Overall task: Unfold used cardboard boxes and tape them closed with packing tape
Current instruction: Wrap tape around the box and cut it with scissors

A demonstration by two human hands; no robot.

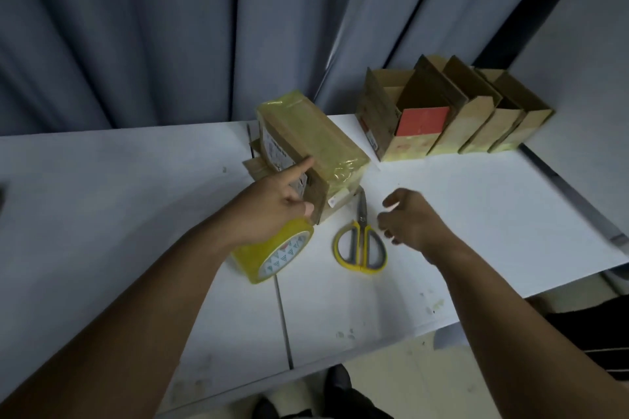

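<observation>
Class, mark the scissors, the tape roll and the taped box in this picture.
scissors (pixel 361 230): head view, where handles meet.
tape roll (pixel 284 257): head view, printed side face.
taped box (pixel 316 136): head view, taped top face.

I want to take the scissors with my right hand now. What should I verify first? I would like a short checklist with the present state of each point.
1. Right hand free: ok, its fingers are loosely curled and hold nothing.
2. Scissors reachable: ok, they lie closed on the table beside that hand.
3. Taped box steadied: ok, the left hand touches its side with the index finger.
4. Tape roll joined to the box by a strip: cannot tell, the left hand hides that part.
5. Open boxes out of the way: ok, they stand in a row at the far right, apart.
</observation>
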